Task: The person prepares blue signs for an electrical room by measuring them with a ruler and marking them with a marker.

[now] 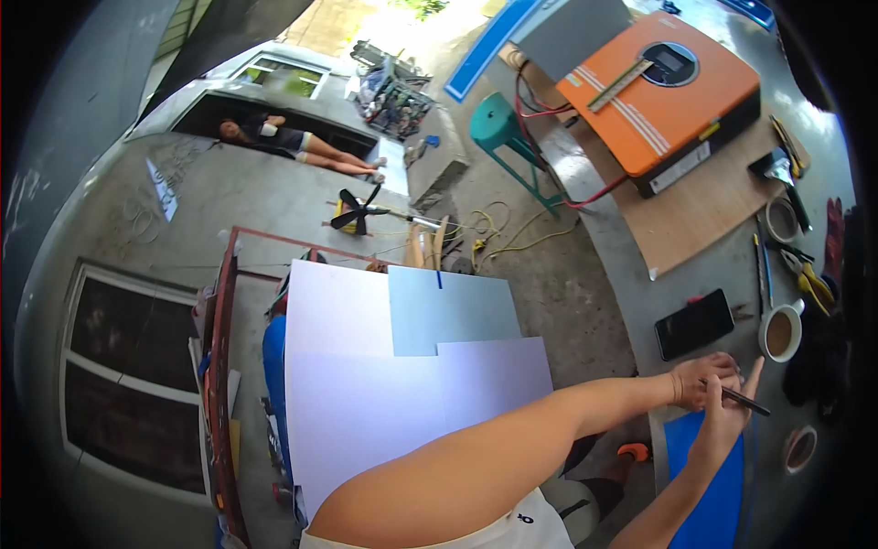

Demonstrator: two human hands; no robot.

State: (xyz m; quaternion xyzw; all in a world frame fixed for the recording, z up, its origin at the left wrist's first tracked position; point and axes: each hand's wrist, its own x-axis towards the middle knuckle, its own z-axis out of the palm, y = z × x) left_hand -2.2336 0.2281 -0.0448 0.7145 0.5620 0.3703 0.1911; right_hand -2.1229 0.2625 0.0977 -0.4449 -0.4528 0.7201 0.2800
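Observation:
My right hand (704,378), on the arm that crosses the lower middle of the head view, is curled closed at the inner end of a dark pen (747,401). Against it, my left hand (722,423) pinches the same pen, its index finger stretched out. The hands meet over the grey table (631,265). Beside them lie a black phone (694,325) and a white cup (780,333) of brown drink. A roll of tape (800,449) is on the table past the left hand.
An orange device (658,101) sits on a wooden board (681,229), near pliers (813,285) and a brush (785,183). Blue material (700,480) lies below. Pale panels (366,393), a green stool (498,123) and a fan (355,211) are left. A person (293,142) stands in a doorway.

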